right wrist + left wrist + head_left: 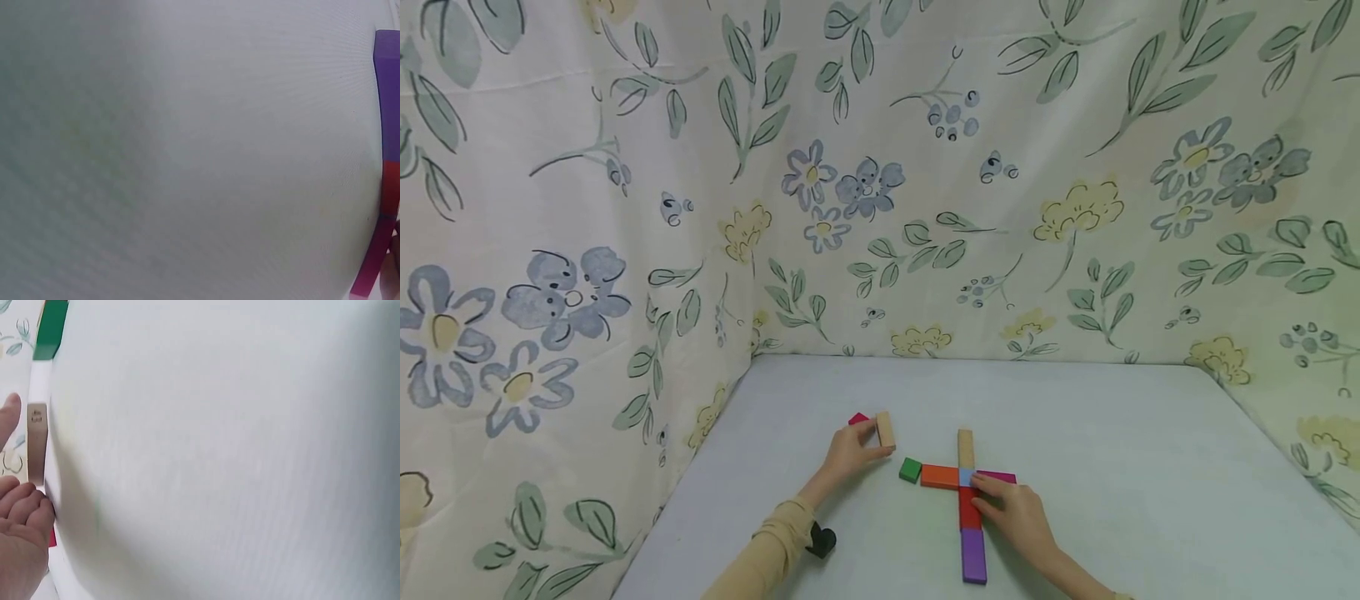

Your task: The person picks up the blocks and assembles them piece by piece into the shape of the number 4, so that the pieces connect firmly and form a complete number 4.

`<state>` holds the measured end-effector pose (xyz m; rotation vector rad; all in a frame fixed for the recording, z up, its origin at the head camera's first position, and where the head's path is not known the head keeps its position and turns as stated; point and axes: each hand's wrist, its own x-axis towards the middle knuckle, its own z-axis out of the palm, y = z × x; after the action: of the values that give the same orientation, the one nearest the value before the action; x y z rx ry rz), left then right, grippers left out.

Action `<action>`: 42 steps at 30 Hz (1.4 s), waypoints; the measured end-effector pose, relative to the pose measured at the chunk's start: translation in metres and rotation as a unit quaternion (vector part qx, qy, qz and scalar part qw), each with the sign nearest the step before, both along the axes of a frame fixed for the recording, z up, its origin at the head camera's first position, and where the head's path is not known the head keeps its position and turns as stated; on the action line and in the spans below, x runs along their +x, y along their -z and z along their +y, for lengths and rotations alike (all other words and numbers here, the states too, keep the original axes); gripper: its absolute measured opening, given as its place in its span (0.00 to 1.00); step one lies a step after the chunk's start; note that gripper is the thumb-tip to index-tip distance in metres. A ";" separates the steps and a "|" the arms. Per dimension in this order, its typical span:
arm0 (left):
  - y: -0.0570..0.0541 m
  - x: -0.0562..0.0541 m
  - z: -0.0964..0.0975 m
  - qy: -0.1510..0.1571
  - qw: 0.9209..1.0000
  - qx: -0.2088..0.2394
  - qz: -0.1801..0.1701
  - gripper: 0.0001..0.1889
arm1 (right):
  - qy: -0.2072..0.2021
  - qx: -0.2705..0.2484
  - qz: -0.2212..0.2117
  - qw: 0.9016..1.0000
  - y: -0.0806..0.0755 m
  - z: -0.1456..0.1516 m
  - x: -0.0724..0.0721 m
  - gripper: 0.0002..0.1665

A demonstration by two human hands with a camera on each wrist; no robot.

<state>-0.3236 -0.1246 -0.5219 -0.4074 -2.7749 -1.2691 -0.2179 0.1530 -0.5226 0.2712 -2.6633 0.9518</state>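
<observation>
My left hand (848, 450) is around a plain wooden block (885, 429), its thumb near the block's closer end. In the left wrist view this block (37, 440) bears a stamped number; the fingers lie at its far end and the thumb stands apart from it. A reddish-pink block (858, 418) lies partly behind that hand. My right hand (1018, 517) touches a cross of blocks, fingertips by the light blue block (967, 477) and the red block (970, 508). Adjoining are a wooden block (966, 448), an orange block (940, 477), a magenta block (997, 477) and a purple block (973, 557).
A green block (910, 470) sits at the orange block's left end. A black heart-shaped piece (823, 542) lies beside the left sleeve (767, 537). Floral cloth (925, 183) hangs behind and at the sides of the white table (1150, 467).
</observation>
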 end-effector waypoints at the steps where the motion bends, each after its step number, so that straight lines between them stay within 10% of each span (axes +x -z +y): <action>1: 0.000 -0.001 -0.002 0.006 1.000 -0.001 -0.003 0.36 | 0.000 -0.001 0.001 1.000 0.000 0.000 0.000 0.18; 26: -0.004 -0.025 -0.021 0.094 0.995 -0.014 -0.025 0.39 | -0.004 0.000 -0.017 1.000 0.000 -0.001 0.000 0.19; 42: -0.003 -0.031 -0.016 0.089 0.995 -0.036 -0.037 0.38 | -0.006 -0.006 -0.018 1.000 0.000 -0.001 -0.001 0.19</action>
<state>-0.3544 -0.1409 -0.5189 -0.6390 -2.9082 -1.2453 -0.2186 0.1517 -0.5225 0.2712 -2.6899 0.9857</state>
